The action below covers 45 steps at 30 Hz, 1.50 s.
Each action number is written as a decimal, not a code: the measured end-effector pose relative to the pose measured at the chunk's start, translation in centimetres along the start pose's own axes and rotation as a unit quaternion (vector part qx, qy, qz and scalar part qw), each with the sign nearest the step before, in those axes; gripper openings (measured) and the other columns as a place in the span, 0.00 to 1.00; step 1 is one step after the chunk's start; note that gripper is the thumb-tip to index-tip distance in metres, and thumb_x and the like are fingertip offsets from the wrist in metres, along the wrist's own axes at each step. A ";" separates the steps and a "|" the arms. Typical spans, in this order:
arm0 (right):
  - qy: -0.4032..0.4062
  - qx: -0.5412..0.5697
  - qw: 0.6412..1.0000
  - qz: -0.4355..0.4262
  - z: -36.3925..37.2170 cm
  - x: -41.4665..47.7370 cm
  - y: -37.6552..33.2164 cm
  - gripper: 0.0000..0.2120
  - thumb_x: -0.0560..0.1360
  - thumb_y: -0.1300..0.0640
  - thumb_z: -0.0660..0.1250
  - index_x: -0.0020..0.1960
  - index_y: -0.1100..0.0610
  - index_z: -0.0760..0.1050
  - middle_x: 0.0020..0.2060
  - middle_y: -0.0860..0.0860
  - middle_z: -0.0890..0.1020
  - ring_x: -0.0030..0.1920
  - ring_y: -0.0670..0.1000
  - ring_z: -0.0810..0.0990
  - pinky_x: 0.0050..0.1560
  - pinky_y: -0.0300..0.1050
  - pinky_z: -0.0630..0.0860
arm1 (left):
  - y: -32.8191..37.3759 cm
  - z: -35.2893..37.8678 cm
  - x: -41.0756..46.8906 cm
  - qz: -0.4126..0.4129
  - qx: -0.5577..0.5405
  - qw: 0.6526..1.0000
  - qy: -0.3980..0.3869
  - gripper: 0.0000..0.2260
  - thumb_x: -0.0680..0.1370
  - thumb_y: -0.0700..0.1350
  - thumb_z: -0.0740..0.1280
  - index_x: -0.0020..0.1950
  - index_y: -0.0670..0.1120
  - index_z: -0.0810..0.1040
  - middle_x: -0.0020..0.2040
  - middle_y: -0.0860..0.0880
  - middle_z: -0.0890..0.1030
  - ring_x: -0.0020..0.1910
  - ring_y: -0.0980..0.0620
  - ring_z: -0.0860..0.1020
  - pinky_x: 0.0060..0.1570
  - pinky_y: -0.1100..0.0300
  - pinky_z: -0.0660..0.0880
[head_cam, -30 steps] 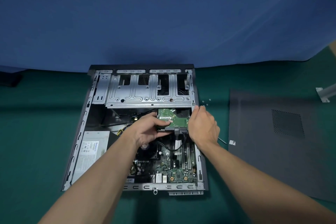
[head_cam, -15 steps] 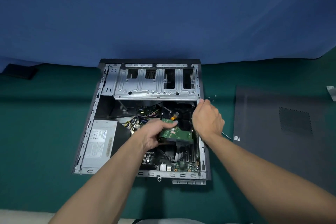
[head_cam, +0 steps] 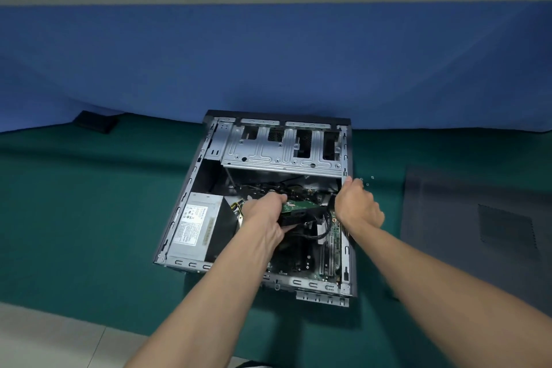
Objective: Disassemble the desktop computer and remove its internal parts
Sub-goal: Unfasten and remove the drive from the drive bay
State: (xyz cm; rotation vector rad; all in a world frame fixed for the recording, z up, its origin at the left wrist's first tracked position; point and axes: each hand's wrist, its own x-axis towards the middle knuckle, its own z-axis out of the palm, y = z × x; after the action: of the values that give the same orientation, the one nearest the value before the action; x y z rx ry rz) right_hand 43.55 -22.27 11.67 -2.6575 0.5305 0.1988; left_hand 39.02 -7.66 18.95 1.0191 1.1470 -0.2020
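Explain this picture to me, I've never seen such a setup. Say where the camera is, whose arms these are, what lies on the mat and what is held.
No machine here: a person works with bare hands, and the one camera sits on their head, looking forward and down. On the green mat lies an open computer case, a silver power supply at its left, the motherboard at its near end. A dark side panel lies to the right, small screws between them. The left hand grips a hard drive, green board up, above the motherboard. The right hand is at the drive's right end by the case wall; its fingers are hidden.
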 end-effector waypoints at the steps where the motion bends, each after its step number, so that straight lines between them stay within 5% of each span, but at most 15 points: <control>1: -0.014 -0.006 1.000 0.002 -0.2 0.1 0.0 0.26 0.82 0.44 0.38 0.61 0.57 0.69 0.54 0.60 0.80 0.53 0.63 0.77 0.45 0.53 0.63 | 0.1 0.0 -0.2 0.008 -0.019 1.000 0.012 0.09 0.74 0.31 0.69 0.48 0.39 0.70 0.47 0.36 0.80 0.42 0.38 0.82 0.24 0.48 0.79; 6: -0.092 0.013 0.995 0.032 -1.8 0.0 -0.3 0.25 0.82 0.44 0.42 0.66 0.56 0.68 0.59 0.58 0.77 0.58 0.61 0.76 0.48 0.53 0.66 | 0.6 0.1 -0.8 0.073 -0.051 0.992 0.085 0.12 0.71 0.35 0.74 0.50 0.37 0.73 0.53 0.37 0.80 0.50 0.36 0.80 0.52 0.42 0.79; 11: -0.011 0.144 0.988 -0.056 -4.1 -1.0 -0.6 0.16 0.81 0.51 0.56 0.60 0.60 0.73 0.56 0.57 0.77 0.57 0.58 0.74 0.57 0.52 0.72 | 1.8 0.2 -1.6 0.160 -0.090 0.982 0.050 0.27 0.71 0.35 0.74 0.67 0.41 0.70 0.58 0.40 0.79 0.53 0.39 0.80 0.56 0.42 0.78; 13: 0.005 0.221 0.969 -0.109 -5.5 -2.0 -1.2 0.13 0.80 0.51 0.58 0.56 0.58 0.76 0.52 0.54 0.79 0.54 0.54 0.75 0.57 0.50 0.71 | 2.5 0.1 -1.8 0.200 -0.088 0.976 -0.004 0.23 0.72 0.34 0.74 0.65 0.42 0.73 0.56 0.42 0.82 0.53 0.42 0.81 0.57 0.42 0.77; 16: -0.089 0.308 0.937 -0.142 -7.1 -3.7 -2.4 0.13 0.79 0.45 0.60 0.52 0.51 0.79 0.45 0.44 0.79 0.47 0.45 0.77 0.46 0.43 0.71 | 3.7 0.3 -2.5 0.256 -0.053 0.962 -0.082 0.12 0.73 0.36 0.74 0.54 0.45 0.78 0.50 0.46 0.85 0.51 0.45 0.83 0.58 0.41 0.76; 18: -0.162 0.341 0.916 -0.138 -7.5 -4.7 -3.0 0.18 0.78 0.39 0.60 0.48 0.52 0.78 0.42 0.47 0.81 0.44 0.46 0.79 0.43 0.46 0.73 | 4.4 0.7 -3.0 0.278 -0.037 0.950 -0.135 0.12 0.72 0.38 0.75 0.53 0.47 0.78 0.50 0.47 0.85 0.52 0.44 0.83 0.58 0.40 0.76; 21: -0.162 0.398 0.894 -0.127 -7.8 -5.4 -3.4 0.24 0.76 0.38 0.63 0.46 0.62 0.77 0.43 0.61 0.82 0.45 0.60 0.81 0.50 0.58 0.77 | 5.2 1.2 -3.5 0.290 -0.009 0.935 -0.206 0.14 0.72 0.39 0.75 0.56 0.46 0.78 0.52 0.46 0.85 0.52 0.42 0.83 0.51 0.43 0.79; 24: -0.133 0.485 0.860 -0.093 -8.0 -5.4 -3.2 0.17 0.75 0.45 0.69 0.43 0.60 0.78 0.38 0.57 0.83 0.41 0.57 0.82 0.49 0.57 0.78 | 5.4 1.5 -3.6 0.288 0.023 0.928 -0.235 0.14 0.72 0.40 0.74 0.56 0.46 0.78 0.52 0.46 0.85 0.51 0.43 0.83 0.49 0.43 0.80; 27: -0.145 0.508 0.845 -0.082 -7.9 -4.9 -2.6 0.14 0.75 0.50 0.69 0.37 0.58 0.77 0.27 0.45 0.78 0.30 0.44 0.76 0.38 0.45 0.74 | 5.2 1.7 -3.4 0.274 0.036 0.931 -0.241 0.14 0.72 0.39 0.74 0.55 0.47 0.78 0.51 0.46 0.85 0.51 0.44 0.83 0.46 0.44 0.81; 30: -0.164 0.510 0.841 -0.079 -7.9 -4.8 -2.2 0.17 0.77 0.52 0.67 0.32 0.57 0.75 0.23 0.43 0.73 0.26 0.42 0.71 0.31 0.37 0.68 | 4.9 1.7 -3.1 0.254 0.019 0.936 -0.244 0.13 0.72 0.38 0.74 0.55 0.46 0.77 0.51 0.45 0.85 0.50 0.42 0.84 0.43 0.46 0.81; 34: -0.104 0.572 0.814 0.000 -6.7 -5.3 -3.1 0.15 0.76 0.54 0.68 0.35 0.62 0.78 0.33 0.59 0.81 0.36 0.59 0.79 0.43 0.54 0.79 | 3.3 2.5 -2.8 0.243 -0.031 0.948 -0.202 0.14 0.72 0.38 0.75 0.54 0.49 0.77 0.50 0.48 0.85 0.52 0.44 0.83 0.46 0.48 0.80; 36: -0.088 0.591 0.801 0.039 -6.1 -5.5 -3.6 0.15 0.76 0.55 0.68 0.35 0.63 0.76 0.34 0.61 0.79 0.36 0.58 0.76 0.46 0.60 0.78 | 2.6 2.8 -2.7 0.219 -0.059 0.958 -0.174 0.20 0.72 0.38 0.75 0.61 0.47 0.75 0.54 0.46 0.84 0.54 0.45 0.82 0.51 0.46 0.79; 42: -0.183 0.579 0.794 0.000 -6.8 -4.8 -2.6 0.13 0.78 0.59 0.65 0.38 0.65 0.78 0.30 0.52 0.82 0.29 0.46 0.78 0.28 0.37 0.73 | 3.7 2.0 -2.3 0.203 -0.039 0.960 -0.189 0.15 0.73 0.35 0.73 0.54 0.45 0.73 0.47 0.42 0.85 0.42 0.45 0.85 0.36 0.50 0.81; 45: -0.142 0.587 0.796 0.049 -6.0 -5.1 -4.1 0.14 0.78 0.56 0.66 0.40 0.66 0.79 0.34 0.56 0.84 0.35 0.52 0.81 0.39 0.48 0.80 | 3.4 2.6 -2.3 0.220 -0.052 0.961 -0.162 0.13 0.73 0.36 0.74 0.54 0.44 0.75 0.48 0.43 0.85 0.44 0.45 0.85 0.42 0.47 0.82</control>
State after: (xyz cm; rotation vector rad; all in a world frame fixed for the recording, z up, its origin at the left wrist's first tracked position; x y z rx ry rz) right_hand 40.86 -19.71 19.77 -1.3489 0.4610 0.1986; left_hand 41.78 -8.50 22.90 1.0751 0.6092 0.0477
